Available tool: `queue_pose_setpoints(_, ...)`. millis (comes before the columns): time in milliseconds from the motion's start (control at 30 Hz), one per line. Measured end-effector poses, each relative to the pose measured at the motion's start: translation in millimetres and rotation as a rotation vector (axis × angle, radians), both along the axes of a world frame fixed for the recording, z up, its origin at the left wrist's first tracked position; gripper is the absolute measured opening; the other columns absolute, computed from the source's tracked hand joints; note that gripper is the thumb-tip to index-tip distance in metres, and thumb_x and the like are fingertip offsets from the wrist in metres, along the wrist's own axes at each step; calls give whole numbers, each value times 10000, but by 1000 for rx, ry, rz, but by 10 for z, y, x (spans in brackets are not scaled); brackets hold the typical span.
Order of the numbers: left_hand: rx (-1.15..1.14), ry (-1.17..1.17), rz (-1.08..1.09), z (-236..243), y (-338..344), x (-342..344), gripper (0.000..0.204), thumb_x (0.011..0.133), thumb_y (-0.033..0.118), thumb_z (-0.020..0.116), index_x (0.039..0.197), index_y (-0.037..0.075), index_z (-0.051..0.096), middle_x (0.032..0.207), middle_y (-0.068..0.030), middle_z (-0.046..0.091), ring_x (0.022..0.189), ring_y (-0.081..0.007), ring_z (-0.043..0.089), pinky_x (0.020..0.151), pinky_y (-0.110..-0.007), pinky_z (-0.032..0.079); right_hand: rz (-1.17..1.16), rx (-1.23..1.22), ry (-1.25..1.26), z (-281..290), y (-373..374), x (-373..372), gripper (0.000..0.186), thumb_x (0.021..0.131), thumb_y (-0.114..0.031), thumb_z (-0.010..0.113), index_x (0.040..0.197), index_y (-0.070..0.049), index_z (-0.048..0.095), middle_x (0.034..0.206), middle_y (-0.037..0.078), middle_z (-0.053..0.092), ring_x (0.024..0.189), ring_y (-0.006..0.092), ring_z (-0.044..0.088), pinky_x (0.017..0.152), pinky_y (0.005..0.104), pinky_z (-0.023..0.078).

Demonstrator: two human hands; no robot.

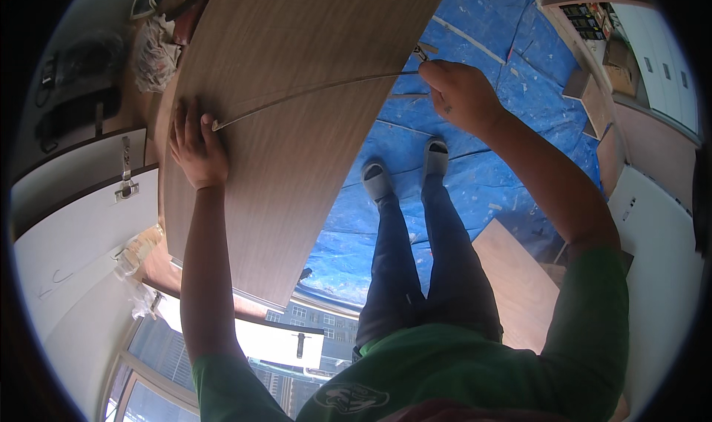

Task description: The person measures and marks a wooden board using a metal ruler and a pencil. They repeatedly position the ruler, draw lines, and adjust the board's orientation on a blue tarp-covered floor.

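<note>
Between nine and ten o'clock, the left hand (197, 155) lies palm down with fingers loosely spread on a brown wood-grain panel (297, 155), which stretches from eleven toward eight. By its thumb tip ends a thin strip (311, 90); whether the thumb presses it I cannot tell. The strip bows over the panel at eleven o'clock, past its right edge, into the right hand (461, 96), which is closed around the other end between one and two.

At ten o'clock, just off the panel's left edge, sits a crumpled clear plastic bag (156, 55); its contents are too blurred to tell. Another clear bag (137, 253) lies between eight and nine, its contents also unclear. Just before two o'clock, an open shelf compartment (598, 38) holds rows of small dark packets (584, 20). A brown cardboard box (620, 79) stands below them at two; what it holds cannot be seen.

A blue sheet (482, 181) covers the floor around the person's grey slippers (377, 182), and a pale board (515, 285) lies toward four o'clock.
</note>
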State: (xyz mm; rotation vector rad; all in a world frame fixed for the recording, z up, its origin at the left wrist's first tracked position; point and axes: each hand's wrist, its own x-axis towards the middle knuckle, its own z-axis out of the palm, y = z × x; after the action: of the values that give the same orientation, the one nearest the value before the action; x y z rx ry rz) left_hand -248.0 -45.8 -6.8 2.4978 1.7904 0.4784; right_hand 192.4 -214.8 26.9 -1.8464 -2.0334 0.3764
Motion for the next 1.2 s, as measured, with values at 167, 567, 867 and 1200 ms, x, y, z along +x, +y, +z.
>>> queue_pose_setpoints(167,9,-8,-19,18,-5,47,502,1076,465,438,1478,207,591,1583,-73,494,1464,-309,414,1211,-508,283,-257,286,-22,-253,444,633,199,876,27,639,1027,-57,540,818,155,641,730,395,654,621,462,536)
queue_pose_setpoints(567,13,2,-15,-5,-11,58,506,1066,463,452,1469,194,597,1564,-98,512,1441,-350,432,1188,-529,316,94,-123,68,16,-284,-398,246,810,38,646,1011,-65,548,834,111,620,733,316,676,612,412,551)
queue_pose_setpoints(867,25,3,-29,27,-18,46,499,1070,450,449,1462,183,603,1563,-112,508,1449,-350,426,1189,-522,309,-712,-18,1119,21,235,-35,145,1017,-111,613,1115,-14,569,912,56,642,782,131,639,686,326,550)
queue_pose_setpoints(1200,2,6,-9,16,-18,53,516,1074,466,427,1474,183,591,1568,-105,505,1454,-345,422,1192,-525,301,-932,297,1121,-494,721,-52,426,884,-231,852,1032,-38,502,859,40,610,713,103,571,627,301,507)
